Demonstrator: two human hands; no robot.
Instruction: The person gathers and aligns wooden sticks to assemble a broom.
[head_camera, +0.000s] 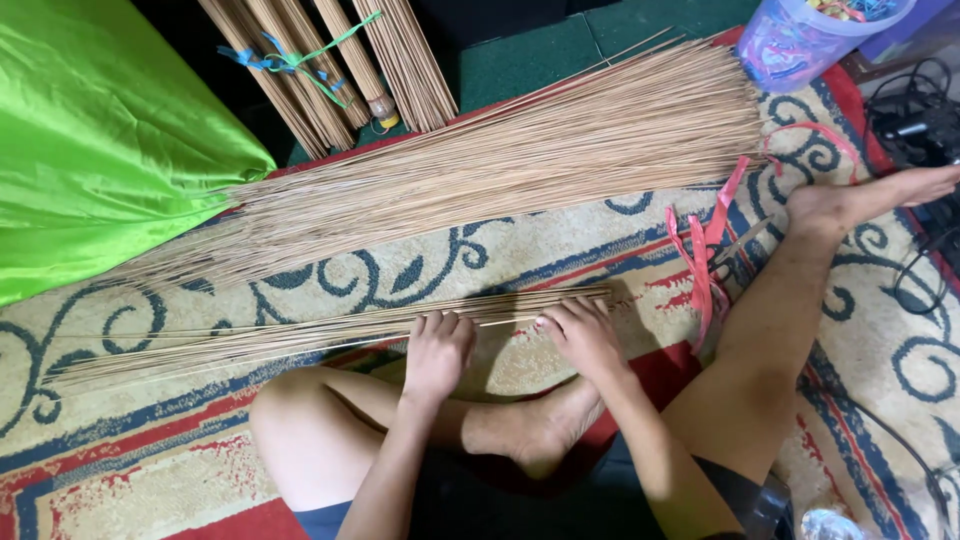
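A thin bundle of long tan sticks (300, 335) lies across the patterned carpet in front of my crossed legs. My left hand (437, 352) rests on top of the bundle with its fingers curled over the sticks. Just to the right, my right hand (583, 335) presses on the same bundle near its thick end. Behind it lies a much larger heap of the same sticks (500, 160), fanning out toward the left.
A bright green cloth bag (90, 130) fills the far left. Tied stick bundles (330, 60) lean at the back. Red plastic strips (705, 250) lie by my outstretched right leg. A plastic tub (800, 35) and black cables (910, 120) sit at the far right.
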